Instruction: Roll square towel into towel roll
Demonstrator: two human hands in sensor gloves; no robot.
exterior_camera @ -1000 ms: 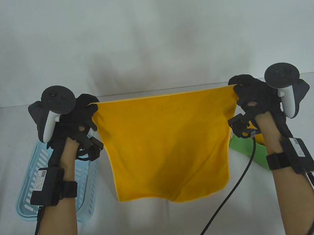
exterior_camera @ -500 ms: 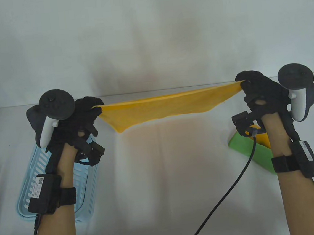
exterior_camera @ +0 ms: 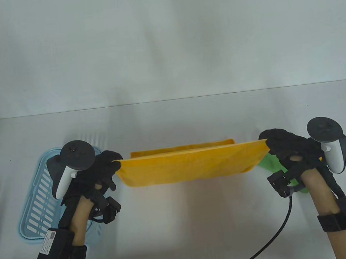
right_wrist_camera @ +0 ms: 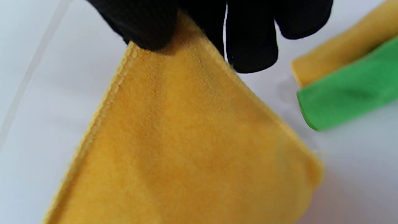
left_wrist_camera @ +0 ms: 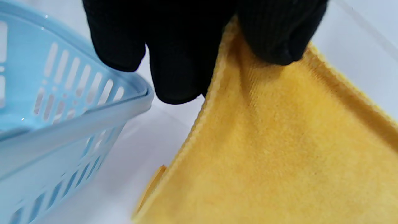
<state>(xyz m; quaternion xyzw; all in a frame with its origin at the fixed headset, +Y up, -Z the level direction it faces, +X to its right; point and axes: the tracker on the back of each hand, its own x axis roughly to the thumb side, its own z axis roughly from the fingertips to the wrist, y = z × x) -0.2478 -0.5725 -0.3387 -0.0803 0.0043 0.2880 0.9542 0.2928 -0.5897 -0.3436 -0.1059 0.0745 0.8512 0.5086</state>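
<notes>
1. Pinching from both sides, the left hand (exterior_camera: 102,173) in its black glove holds the left corner of the yellow square terry towel (exterior_camera: 188,166) between thumb and fingertips (left_wrist_camera: 273,40), and the right hand (exterior_camera: 288,152) holds the right corner the same way; both grips are closed on cloth.
2. Between the hands the near hem runs taut and almost level, lifted off the white table (exterior_camera: 181,220). From that hem the cloth slopes away and down to the table, where its far edge shows as a flat band beyond the raised hem.
3. Toward the table's left edge, a pale blue slotted plastic basket (exterior_camera: 38,206) sits just beside the left hand; in the left wrist view its rim lies close to the towel's side hem, with a strip of table between them.
4. Toward the right edge, a green cloth (exterior_camera: 268,163) lies partly under the right hand, and in the right wrist view a second yellow cloth (right_wrist_camera: 339,53) lies against it; both are near the towel's right corner but apart from it.
5. Open white table lies ahead of the towel up to the far edge, and in front of it toward the near edge, crossed only by a black cable (exterior_camera: 280,232) on the right.
6. Stitched hems and a short, even pile show close up.
</notes>
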